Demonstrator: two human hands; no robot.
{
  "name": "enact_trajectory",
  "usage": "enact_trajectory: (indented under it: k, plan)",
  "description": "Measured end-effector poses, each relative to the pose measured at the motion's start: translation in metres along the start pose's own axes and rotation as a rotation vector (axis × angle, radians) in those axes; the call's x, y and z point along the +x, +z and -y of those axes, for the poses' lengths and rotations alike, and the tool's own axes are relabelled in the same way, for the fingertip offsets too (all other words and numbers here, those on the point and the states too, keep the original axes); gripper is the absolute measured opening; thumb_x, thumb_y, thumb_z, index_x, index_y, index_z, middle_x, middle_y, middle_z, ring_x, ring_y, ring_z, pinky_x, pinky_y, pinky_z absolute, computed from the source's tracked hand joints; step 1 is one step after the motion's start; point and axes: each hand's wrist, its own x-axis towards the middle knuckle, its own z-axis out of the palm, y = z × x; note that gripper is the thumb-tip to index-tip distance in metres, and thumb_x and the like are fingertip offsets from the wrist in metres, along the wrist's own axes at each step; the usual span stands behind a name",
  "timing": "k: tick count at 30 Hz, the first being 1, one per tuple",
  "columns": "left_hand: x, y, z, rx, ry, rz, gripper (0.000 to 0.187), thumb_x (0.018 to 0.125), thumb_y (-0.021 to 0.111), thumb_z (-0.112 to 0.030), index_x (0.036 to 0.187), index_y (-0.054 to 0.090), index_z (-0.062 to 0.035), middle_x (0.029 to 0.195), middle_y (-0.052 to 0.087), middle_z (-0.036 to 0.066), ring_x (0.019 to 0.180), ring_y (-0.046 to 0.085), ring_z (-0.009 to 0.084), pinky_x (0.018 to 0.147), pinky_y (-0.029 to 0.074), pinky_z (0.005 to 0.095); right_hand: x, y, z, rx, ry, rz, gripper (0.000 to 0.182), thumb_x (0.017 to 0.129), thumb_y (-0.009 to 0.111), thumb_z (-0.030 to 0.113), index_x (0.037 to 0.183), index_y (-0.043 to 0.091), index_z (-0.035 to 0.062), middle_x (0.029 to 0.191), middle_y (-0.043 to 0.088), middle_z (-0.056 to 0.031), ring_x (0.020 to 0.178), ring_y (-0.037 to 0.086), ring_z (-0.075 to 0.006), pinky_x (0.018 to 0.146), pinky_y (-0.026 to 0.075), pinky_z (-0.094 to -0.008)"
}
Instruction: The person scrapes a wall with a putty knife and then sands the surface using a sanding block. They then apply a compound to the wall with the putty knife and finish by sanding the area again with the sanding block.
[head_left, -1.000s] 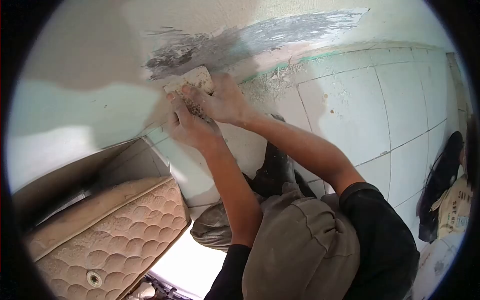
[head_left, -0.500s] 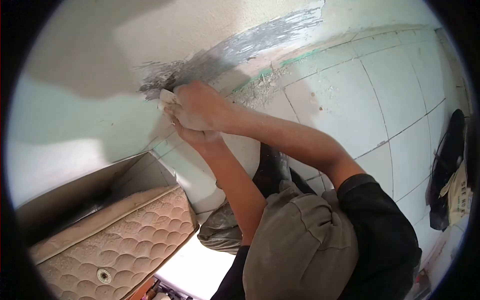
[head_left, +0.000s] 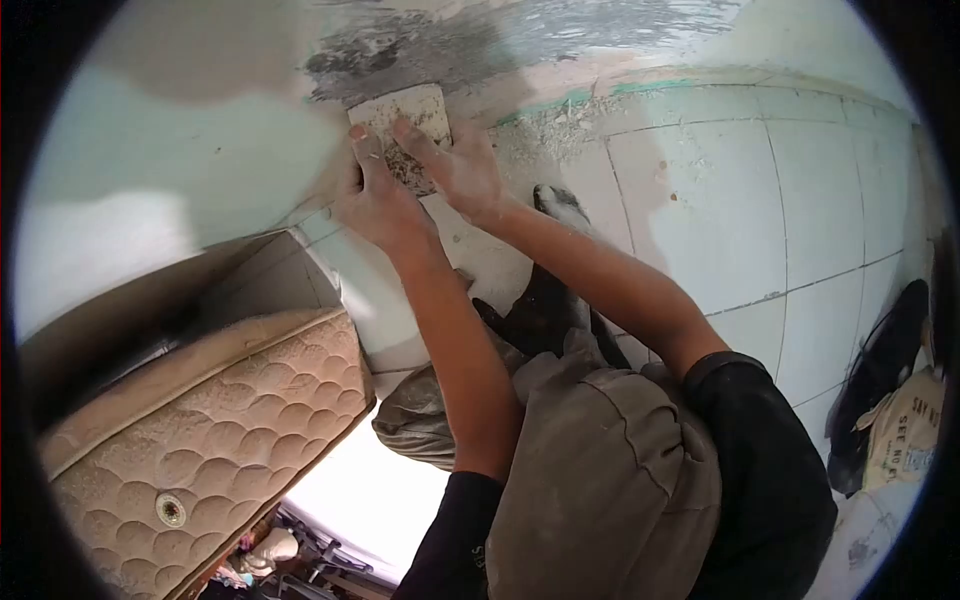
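Head view: holding pale speckled block [head_left: 428,106] in two-handed grip, left hand [head_left: 385,205] and right hand [head_left: 470,175] clamped on it, thumbs [head_left: 418,147] across near face, grey scuffed wall patch [head_left: 430,48] just beyond grip. Probably best to press evenly with both hands, clear of rubble [head_left: 562,122] right of grip. Can't identify printed item [head_left: 905,430] well right of grip as a bag, nor see any contents.

At 8 o'clock a mattress [head_left: 230,440] is seen, its face quilted in scallops and set with a round vent [head_left: 171,510]. Clutter [head_left: 300,560] is bunched at 7 o'clock, near its edge. Pale tiles [head_left: 720,200], parted by dark joints, are spread between 2 and 3 o'clock. Toward 4 o'clock, a bag [head_left: 905,425] is printed "SEE NO".
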Motion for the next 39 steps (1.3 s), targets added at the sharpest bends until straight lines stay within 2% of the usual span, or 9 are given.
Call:
enact_trajectory:
  k: [15,18,21,25,26,29,30,33,39]
  plan:
    - [0.005,0.018,0.012,-0.553,-0.198,0.033,0.038,0.097,0.053,-0.029,0.107,0.058,0.007,0.1,0.062,0.014,0.086,0.062,0.0209,0.076,0.053,0.0323,0.016,0.001,0.015,-0.282,-0.373,-0.074,0.026,0.083,0.066,0.027,0.093,0.068,0.0033,0.08,0.068,-0.0153,0.073,0.067,-0.0279,0.067,0.051,-0.0351]
    - [0.009,0.018,0.014,-0.581,-0.18,0.072,0.038,0.098,0.051,-0.03,0.109,0.058,0.0058,0.104,0.062,0.014,0.089,0.062,0.0215,0.077,0.053,0.0319,0.018,-0.001,0.024,-0.382,-0.33,-0.012,0.021,0.089,0.063,0.024,0.098,0.069,0.0059,0.089,0.071,-0.0098,0.078,0.066,-0.0131,0.07,0.052,-0.0294]
    - [0.038,-0.002,0.004,-0.005,0.251,0.056,0.039,0.099,0.048,-0.03,0.113,0.057,0.0044,0.108,0.061,0.013,0.093,0.061,0.0202,0.081,0.053,0.031,0.036,0.036,0.045,-0.34,-0.845,0.101,0.028,0.089,0.055,0.035,0.095,0.068,0.0109,0.074,0.066,-0.0133,0.07,0.066,-0.0276,0.066,0.053,-0.0367]
    - [0.084,-0.056,-0.06,-0.037,0.012,-0.097,0.041,0.097,0.05,-0.032,0.115,0.059,0.0039,0.109,0.062,0.012,0.096,0.06,0.0192,0.085,0.05,0.0304,0.033,0.146,0.114,-0.574,-1.061,0.138,0.026,0.078,0.063,0.025,0.087,0.063,0.0005,0.064,0.06,-0.0224,0.065,0.064,-0.0359,0.066,0.051,-0.0455]
    - [0.082,-0.066,-0.09,0.022,0.014,-0.13,0.041,0.097,0.051,-0.032,0.114,0.06,0.0037,0.109,0.062,0.013,0.096,0.061,0.0196,0.085,0.05,0.0304,0.008,0.156,0.133,-0.306,-0.641,0.084,0.018,0.081,0.061,0.017,0.086,0.067,0.0005,0.072,0.065,-0.0205,0.069,0.065,-0.0368,0.069,0.052,-0.0447]
    - [0.076,-0.097,-0.145,0.205,0.019,-0.252,0.041,0.096,0.053,-0.033,0.112,0.063,0.0031,0.11,0.063,0.014,0.095,0.061,0.0209,0.085,0.05,0.0305,-0.012,0.167,0.094,-0.05,-0.558,-0.021,0.02,0.08,0.064,0.018,0.087,0.067,-0.0011,0.075,0.066,-0.0209,0.07,0.066,-0.0368,0.069,0.053,-0.0443]
    - [0.073,-0.121,-0.12,1.093,0.312,-0.209,0.04,0.095,0.054,-0.031,0.11,0.064,0.0046,0.103,0.066,0.014,0.09,0.062,0.0211,0.081,0.05,0.0303,-0.019,0.155,0.079,0.002,-0.375,0.089,0.022,0.081,0.064,0.019,0.089,0.067,-0.0011,0.077,0.067,-0.0209,0.071,0.066,-0.0368,0.068,0.053,-0.0438]
    - [0.039,-0.127,-0.002,0.158,-0.125,-0.303,0.041,0.092,0.06,-0.032,0.105,0.066,0.0061,0.089,0.067,0.01,0.079,0.057,0.015,0.071,0.048,0.0312,-0.027,0.109,-0.008,-0.347,-0.136,0.123,0.028,0.087,0.06,0.029,0.094,0.067,0.003,0.079,0.068,-0.0183,0.07,0.067,-0.031,0.065,0.052,-0.0401]
    - [-0.082,-0.138,0.088,0.611,-0.115,-0.217,0.029,0.09,0.061,-0.018,0.104,0.065,0.0077,0.097,0.068,0.015,0.085,0.063,0.0227,0.076,0.049,0.0333,-0.044,-0.023,-0.056,-0.803,-0.231,0.01,0.027,0.092,0.052,0.026,0.105,0.067,0.0072,0.086,0.066,-0.0205,0.078,0.063,-0.0393,0.069,0.05,-0.0457]
